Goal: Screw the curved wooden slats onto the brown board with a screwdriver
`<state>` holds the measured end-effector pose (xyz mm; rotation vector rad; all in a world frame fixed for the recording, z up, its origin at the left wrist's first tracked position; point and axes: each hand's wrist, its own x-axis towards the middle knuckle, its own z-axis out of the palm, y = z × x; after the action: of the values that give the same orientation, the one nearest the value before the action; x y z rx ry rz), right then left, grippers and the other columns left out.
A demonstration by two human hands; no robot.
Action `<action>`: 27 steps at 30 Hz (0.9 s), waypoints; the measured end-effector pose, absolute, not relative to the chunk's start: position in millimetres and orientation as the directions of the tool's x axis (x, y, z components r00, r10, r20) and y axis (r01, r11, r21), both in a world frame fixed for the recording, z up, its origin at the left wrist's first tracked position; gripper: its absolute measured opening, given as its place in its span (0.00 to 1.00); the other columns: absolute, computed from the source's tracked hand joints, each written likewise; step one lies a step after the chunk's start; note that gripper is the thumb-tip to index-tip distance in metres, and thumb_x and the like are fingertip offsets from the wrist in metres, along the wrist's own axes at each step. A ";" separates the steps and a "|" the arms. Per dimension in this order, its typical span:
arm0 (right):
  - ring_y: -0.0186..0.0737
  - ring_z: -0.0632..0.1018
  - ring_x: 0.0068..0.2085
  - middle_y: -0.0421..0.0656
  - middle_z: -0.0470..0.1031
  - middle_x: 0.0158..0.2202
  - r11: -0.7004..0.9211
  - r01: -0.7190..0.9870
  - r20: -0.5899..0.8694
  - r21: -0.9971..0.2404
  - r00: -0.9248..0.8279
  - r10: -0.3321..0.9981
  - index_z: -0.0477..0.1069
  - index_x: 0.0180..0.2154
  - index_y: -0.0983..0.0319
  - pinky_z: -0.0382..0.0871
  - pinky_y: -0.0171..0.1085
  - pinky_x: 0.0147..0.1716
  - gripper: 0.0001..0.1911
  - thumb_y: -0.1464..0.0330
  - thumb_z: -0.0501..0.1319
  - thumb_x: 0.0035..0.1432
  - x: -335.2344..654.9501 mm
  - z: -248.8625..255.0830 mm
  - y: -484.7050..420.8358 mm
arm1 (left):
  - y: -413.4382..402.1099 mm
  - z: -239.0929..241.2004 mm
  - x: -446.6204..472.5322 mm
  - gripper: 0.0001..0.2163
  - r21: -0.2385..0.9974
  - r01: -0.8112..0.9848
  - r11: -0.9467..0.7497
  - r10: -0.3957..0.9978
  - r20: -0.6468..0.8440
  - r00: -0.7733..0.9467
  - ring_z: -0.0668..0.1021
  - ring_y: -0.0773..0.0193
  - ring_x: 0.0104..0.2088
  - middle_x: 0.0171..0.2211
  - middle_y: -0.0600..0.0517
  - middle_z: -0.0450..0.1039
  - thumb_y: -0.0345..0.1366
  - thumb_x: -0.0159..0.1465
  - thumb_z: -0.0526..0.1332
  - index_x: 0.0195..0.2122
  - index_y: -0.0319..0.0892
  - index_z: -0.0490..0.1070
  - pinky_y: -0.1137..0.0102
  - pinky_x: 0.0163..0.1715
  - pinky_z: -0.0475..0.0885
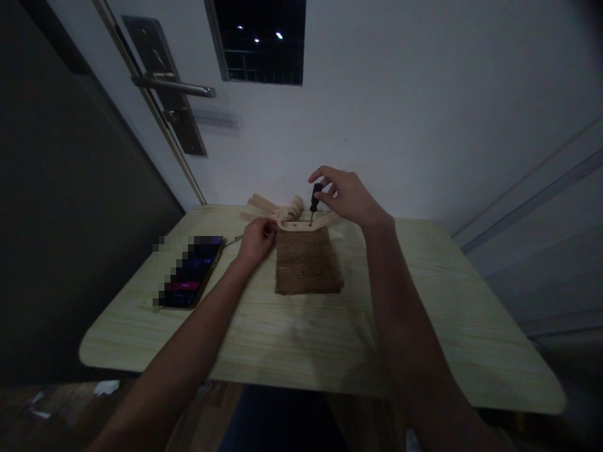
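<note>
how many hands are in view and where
2. The left hand is at the left end of the slotted wood; the right hand holds the black screwdriver, tip down, over that same piece.

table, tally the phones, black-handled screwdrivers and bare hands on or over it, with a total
Phone: 1
Black-handled screwdriver: 1
Bare hands, left hand and right hand: 2
Total: 4
</note>
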<state>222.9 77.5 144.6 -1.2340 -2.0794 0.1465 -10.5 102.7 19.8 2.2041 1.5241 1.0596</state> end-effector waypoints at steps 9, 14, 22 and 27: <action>0.35 0.76 0.29 0.43 0.79 0.39 0.528 0.735 0.502 -0.426 -0.293 0.813 0.75 0.41 0.61 0.70 0.37 0.34 0.12 0.74 0.62 0.54 224.0 144.4 79.1 | 102.2 23.4 -11.6 0.09 0.472 0.761 -0.444 0.877 0.404 0.261 0.75 0.57 0.33 0.31 0.46 0.73 0.31 0.57 0.57 0.34 0.39 0.76 0.63 0.41 0.72; 0.34 0.76 0.30 0.43 0.80 0.39 0.542 0.738 0.507 -0.403 -0.313 0.803 0.75 0.42 0.61 0.71 0.37 0.35 0.12 0.74 0.61 0.55 224.6 144.3 78.7 | 101.4 24.8 -13.1 0.09 0.457 0.771 -0.442 0.881 0.385 0.277 0.74 0.57 0.33 0.31 0.46 0.72 0.32 0.57 0.58 0.35 0.38 0.76 0.63 0.40 0.72; 0.39 0.79 0.34 0.46 0.81 0.45 0.531 0.768 0.503 -0.358 -0.320 0.803 0.77 0.48 0.61 0.72 0.43 0.45 0.17 0.74 0.62 0.55 226.3 137.7 85.9 | 102.4 22.7 -14.0 0.06 0.441 0.769 -0.463 0.864 0.420 0.279 0.74 0.58 0.34 0.32 0.47 0.73 0.31 0.58 0.58 0.34 0.39 0.74 0.64 0.39 0.71; 0.40 0.79 0.35 0.48 0.80 0.46 0.529 0.774 0.502 -0.349 -0.322 0.803 0.76 0.51 0.63 0.72 0.42 0.44 0.20 0.73 0.60 0.57 227.3 134.9 87.9 | 101.3 24.1 -14.4 0.04 0.485 0.749 -0.452 0.870 0.423 0.251 0.73 0.59 0.32 0.31 0.48 0.73 0.30 0.57 0.57 0.32 0.40 0.71 0.64 0.39 0.71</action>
<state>227.3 87.9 134.9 -1.2731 -2.1332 0.0585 -14.4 101.3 24.1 2.3329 1.5305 0.9795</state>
